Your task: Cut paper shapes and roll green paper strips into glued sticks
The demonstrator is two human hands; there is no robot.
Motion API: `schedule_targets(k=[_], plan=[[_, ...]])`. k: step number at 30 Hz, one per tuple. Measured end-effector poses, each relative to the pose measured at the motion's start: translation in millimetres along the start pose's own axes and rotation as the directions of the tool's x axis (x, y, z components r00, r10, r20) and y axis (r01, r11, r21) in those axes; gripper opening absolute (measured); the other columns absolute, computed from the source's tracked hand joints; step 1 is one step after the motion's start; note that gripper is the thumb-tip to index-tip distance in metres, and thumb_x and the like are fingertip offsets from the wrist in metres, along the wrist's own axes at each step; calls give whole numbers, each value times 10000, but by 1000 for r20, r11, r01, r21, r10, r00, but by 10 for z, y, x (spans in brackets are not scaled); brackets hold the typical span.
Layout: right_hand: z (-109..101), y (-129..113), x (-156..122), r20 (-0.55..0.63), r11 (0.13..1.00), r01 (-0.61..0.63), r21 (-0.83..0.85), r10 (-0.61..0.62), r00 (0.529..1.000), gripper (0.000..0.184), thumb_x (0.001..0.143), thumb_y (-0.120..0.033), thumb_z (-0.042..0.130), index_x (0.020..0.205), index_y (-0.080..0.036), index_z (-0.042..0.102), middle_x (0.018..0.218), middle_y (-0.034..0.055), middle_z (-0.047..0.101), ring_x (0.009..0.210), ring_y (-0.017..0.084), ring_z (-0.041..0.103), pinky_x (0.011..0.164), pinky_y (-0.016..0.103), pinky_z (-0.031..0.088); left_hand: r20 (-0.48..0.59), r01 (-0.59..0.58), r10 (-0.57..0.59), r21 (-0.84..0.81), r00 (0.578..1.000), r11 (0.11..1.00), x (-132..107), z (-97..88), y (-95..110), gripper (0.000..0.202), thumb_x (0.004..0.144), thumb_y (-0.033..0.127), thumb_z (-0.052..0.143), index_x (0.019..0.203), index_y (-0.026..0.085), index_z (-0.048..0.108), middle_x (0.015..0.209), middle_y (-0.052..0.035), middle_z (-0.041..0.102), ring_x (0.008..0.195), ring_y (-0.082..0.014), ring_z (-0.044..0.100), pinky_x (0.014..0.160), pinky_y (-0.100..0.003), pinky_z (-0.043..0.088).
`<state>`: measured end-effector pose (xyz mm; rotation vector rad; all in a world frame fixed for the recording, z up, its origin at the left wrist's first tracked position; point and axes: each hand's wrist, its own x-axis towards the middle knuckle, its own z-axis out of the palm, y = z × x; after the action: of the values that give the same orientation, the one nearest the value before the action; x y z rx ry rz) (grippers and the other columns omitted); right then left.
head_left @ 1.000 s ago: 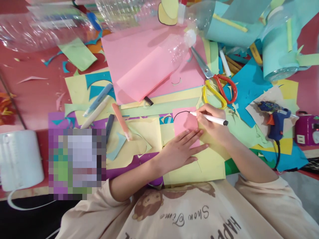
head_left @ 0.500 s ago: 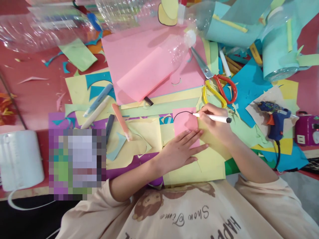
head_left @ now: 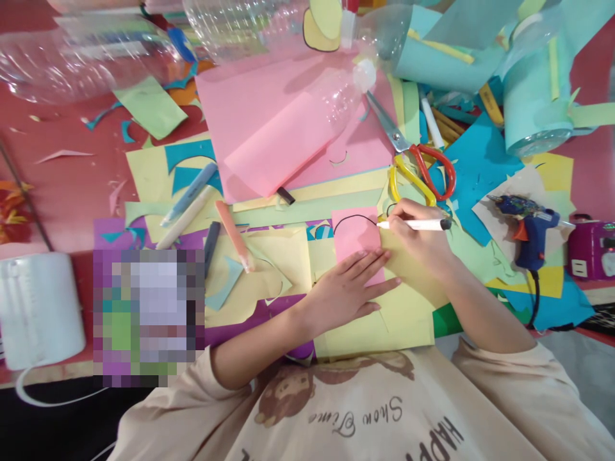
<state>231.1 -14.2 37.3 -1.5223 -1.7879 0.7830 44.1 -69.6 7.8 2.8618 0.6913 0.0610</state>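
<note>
A small pink sheet of paper [head_left: 356,238] lies on yellow paper [head_left: 408,320] in front of me. My left hand [head_left: 353,285] rests flat across its lower part, fingers stretched out. Between the fingers of my right hand [head_left: 418,234] is a white marker [head_left: 427,225] with a dark end, its tip at the right edge of the pink paper. A curved black line arches over the upper part of that sheet. Just beyond my right hand lie scissors [head_left: 398,141] with one red and one yellow handle.
A pink-wrapped plastic bottle [head_left: 288,137] lies on a larger pink sheet [head_left: 216,96]. Several markers [head_left: 231,232] lie to the left. At the right is a blue glue gun [head_left: 532,240] on paper. A white power box [head_left: 41,310] stands at the far left, with paper scraps around.
My right hand has moved slightly right with the marker. The black line now reaches the pink paper's right edge. My left hand stays in place.
</note>
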Motion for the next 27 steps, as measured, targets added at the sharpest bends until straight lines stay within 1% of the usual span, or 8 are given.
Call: schedule_targets(k=[9,14,17,20,22,24,26,27], plan=[[-27,-8,-6,26,999,-31,18,31,999,196,756,-144,503,575,-196,452,513,-46,458,490,89,388,466,237,295,-21,-1,0,-32,1000,999,-6,3,-9,588,931,502,397,1468,303,263,1539,-102,295,1415,-228,304,1148,-349,186],[-37,-25,0,37,997,-47,54,45,998,214,742,-134,494,554,-197,416,497,-51,411,482,84,352,454,240,274,-42,-4,4,-11,999,1000,-5,11,-5,565,934,504,386,1455,307,298,1525,-112,323,1408,-228,322,1136,-349,217],[-60,-6,-6,-6,995,-25,96,25,1000,218,729,-115,477,541,-201,407,477,-53,395,458,84,339,439,249,258,-36,1,-2,-8,999,1000,-1,3,3,560,933,499,391,1452,311,303,1520,-106,337,1404,-226,330,1132,-356,237],[-89,27,-21,-113,990,11,139,5,994,207,738,-134,473,548,-208,445,466,-46,433,437,96,382,427,262,279,-18,2,-3,-34,1000,999,0,-15,4,565,931,490,406,1455,310,296,1527,-101,322,1411,-228,316,1144,-367,227],[-95,44,-32,-171,986,26,165,3,985,204,756,-163,475,558,-213,469,471,-39,462,425,103,409,420,270,298,-6,10,-10,-93,1000,996,2,-41,-11,553,936,480,399,1453,309,301,1541,-97,289,1420,-232,294,1158,-379,211],[-87,49,-40,-187,982,36,188,0,982,199,780,-195,484,582,-214,498,486,-36,486,421,105,428,418,273,312,11,29,-27,-205,1000,978,10,-86,-42,518,958,445,355,1449,282,318,1548,-97,264,1431,-231,265,1166,-387,215],[-68,43,-47,-182,978,41,206,-3,983,174,809,-230,501,641,-214,542,506,-36,503,434,105,450,428,271,328,38,63,-52,-375,998,925,24,-160,-87,491,985,381,275,1441,210,341,1539,-99,286,1438,-204,246,1166,-372,250],[-57,37,-51,-178,976,41,212,-3,984,155,824,-246,509,683,-215,563,514,-39,508,440,104,459,434,268,337,55,93,-76,-476,996,874,31,-208,-113,484,993,342,241,1436,176,344,1523,-82,329,1435,-175,253,1164,-352,271]])
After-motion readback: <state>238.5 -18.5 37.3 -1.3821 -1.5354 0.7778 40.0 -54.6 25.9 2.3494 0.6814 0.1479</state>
